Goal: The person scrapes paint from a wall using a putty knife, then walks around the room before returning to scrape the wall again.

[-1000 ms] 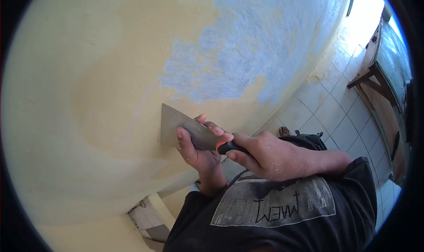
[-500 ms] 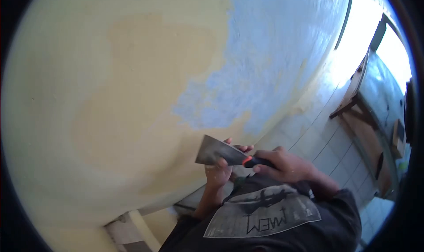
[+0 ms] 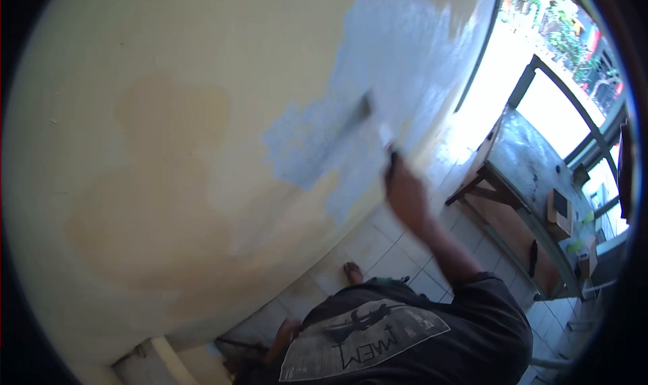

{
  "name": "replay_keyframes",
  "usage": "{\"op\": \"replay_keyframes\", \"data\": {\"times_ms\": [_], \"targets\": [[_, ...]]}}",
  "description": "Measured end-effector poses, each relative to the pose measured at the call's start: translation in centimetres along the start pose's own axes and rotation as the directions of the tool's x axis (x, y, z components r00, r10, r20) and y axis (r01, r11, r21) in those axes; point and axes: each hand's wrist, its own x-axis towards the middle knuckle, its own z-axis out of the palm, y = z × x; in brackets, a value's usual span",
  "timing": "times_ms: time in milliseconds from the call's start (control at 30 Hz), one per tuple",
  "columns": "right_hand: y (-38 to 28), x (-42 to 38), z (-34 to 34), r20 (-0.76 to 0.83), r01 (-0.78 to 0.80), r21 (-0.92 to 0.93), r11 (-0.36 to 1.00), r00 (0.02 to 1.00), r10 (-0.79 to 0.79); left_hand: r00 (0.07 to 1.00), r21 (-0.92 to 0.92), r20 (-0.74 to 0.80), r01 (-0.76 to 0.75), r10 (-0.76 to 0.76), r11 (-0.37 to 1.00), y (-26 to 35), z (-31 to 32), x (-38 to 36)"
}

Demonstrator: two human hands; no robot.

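Note:
My right hand point(image 3: 407, 195) is closed around the dark handle of a wide scraper point(image 3: 379, 118), its arm stretched toward the wall. The blade is blurred and lies over the blue patch point(image 3: 378, 54) on the yellow wall point(image 3: 256, 34); whether it touches the surface I cannot tell. A shadow runs down and left from the blade. My left hand point(image 3: 289, 330) hangs low beside the dark shirt, mostly hidden, and its fingers cannot be made out.
A worn table point(image 3: 520, 145) stands at the right with a small box point(image 3: 559, 213) on it. Pale floor tiles point(image 3: 378, 240) run along the wall's foot. A bare foot point(image 3: 352, 272) shows below. Bright openings and plants are at the upper right.
My right hand has moved up and away with the scraper, over the blue patch. My left hand has let go of the blade and dropped to my side. The view has shifted.

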Motion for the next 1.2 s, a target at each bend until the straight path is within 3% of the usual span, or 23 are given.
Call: {"op": "replay_keyframes", "data": {"times_ms": [67,100,133,233,267,300,367,433,467,533,600,633,667,700,733,767,833,900,967,1033,1067,1100,1200], "targets": [[-4.3,-6.6,-2.9,0.313,0.047,0.222,0.974,0.942,-0.117,0.983,-0.12,0.031,0.185,-0.183,0.975,-2.7,1.4,-4.0],[-5.0,-8.9,-3.4,0.368,0.08,0.496,0.865,0.883,-0.293,0.968,-0.172,0.041,0.251,-0.248,0.953,-3.6,2.1,-5.3],[-5.9,-9.4,-5.7,0.579,0.005,0.563,0.826,0.711,-0.399,0.959,-0.214,0.049,0.284,-0.28,0.935,-4.3,2.6,-6.4],[-5.0,-6.5,-4.9,0.628,0.04,0.688,0.725,0.468,-0.622,0.946,-0.28,0.055,0.321,-0.319,0.904,-5.1,3.5,-7.7],[-3.6,-4.5,-4.3,0.546,0.107,0.7,0.706,0.558,-0.626,0.948,-0.29,0.059,0.317,-0.314,0.903,-4.9,3.7,-7.6],[-2.4,-1.3,-6.0,0.755,-0.157,0.536,0.829,0.528,-0.388,0.951,-0.301,0.055,0.305,-0.303,0.903,-4.6,3.8,-7.6],[6.8,6.0,-6.2,0.65,-0.143,0.53,0.836,0.702,-0.291,0.961,-0.309,0.047,0.274,-0.273,0.911,-4.0,3.9,-7.6],[13.3,10.9,-11.3,0.581,-0.353,0.366,0.861,0.81,0.085,0.968,-0.312,0.046,0.249,-0.247,0.917,-3.2,3.9,-7.6],[17.0,12.7,-11.7,0.451,-0.39,0.402,0.829,0.872,0.192,0.971,-0.311,0.046,0.235,-0.233,0.921,-2.4,3.7,-7.3],[20.8,15.7,-10.3,0.089,-0.337,0.075,0.939,0.94,0.33,0.977,-0.298,0.047,0.214,-0.21,0.93,-1.0,3.6,-6.7],[23.1,18.4,-2.3,-0.167,0.081,-0.14,0.987,0.98,-0.104,0.981,-0.275,0.045,0.193,-0.188,0.942,0.9,3.3,-5.8],[18.9,15.9,0.6,-0.347,0.223,-0.02,0.975,0.913,-0.216,0.985,-0.266,0.038,0.173,-0.169,0.948,2.2,2.8,-5.0],[15.0,14.0,3.2,-0.103,0.225,-0.21,0.951,0.963,-0.25,0.986,-0.263,0.033,0.165,-0.162,0.951,3.6,2.6,-4.1],[8.3,8.5,2.3,-0.044,0.287,-0.403,0.869,0.942,-0.332,0.989,-0.255,0.025,0.148,-0.146,0.955,5.1,2.1,-2.9],[4.2,3.4,2.7,-0.153,0.307,-0.573,0.76,0.871,-0.467,0.991,-0.253,0.015,0.135,-0.135,0.958,6.7,1.8,-1.9],[-0.9,-0.9,-1.1,0.055,0.212,-0.172,0.962,0.977,-0.205,0.992,-0.257,0.005,0.12,-0.123,0.959,8.3,1.4,-0.9],[-4.0,-4.3,-8.0,0.229,0.1,0.362,0.927,0.954,-0.192,0.994,-0.256,-0.014,0.101,-0.108,0.962,11.2,1.1,1.0],[-0.5,-1.4,-9.6,0.307,0.223,0.521,0.824,0.852,-0.425,0.994,-0.241,-0.034,0.089,-0.1,0.966,14.0,0.8,2.3],[4.8,4.4,-10.5,0.507,0.059,0.738,0.672,0.61,-0.61,0.993,-0.22,-0.056,0.085,-0.099,0.972,16.5,0.9,3.4],[12.2,11.3,-9.0,0.574,0.038,0.723,0.69,0.523,-0.63,0.991,-0.208,-0.084,0.081,-0.1,0.975,19.1,1.5,4.7],[16.2,14.1,-8.9,0.572,-0.039,0.705,0.709,0.623,-0.534,0.99,-0.2,-0.098,0.08,-0.101,0.977,19.6,2.0,5.4],[20.3,16.5,-8.5,0.574,-0.201,0.626,0.753,0.772,-0.271,0.988,-0.19,-0.112,0.085,-0.107,0.978,20.1,2.9,6.0],[35.4,19.3,-4.5,0.313,-0.186,0.718,0.671,0.947,-0.072,0.982,-0.138,-0.153,0.087,-0.108,0.987,22.3,5.9,7.5]]}}
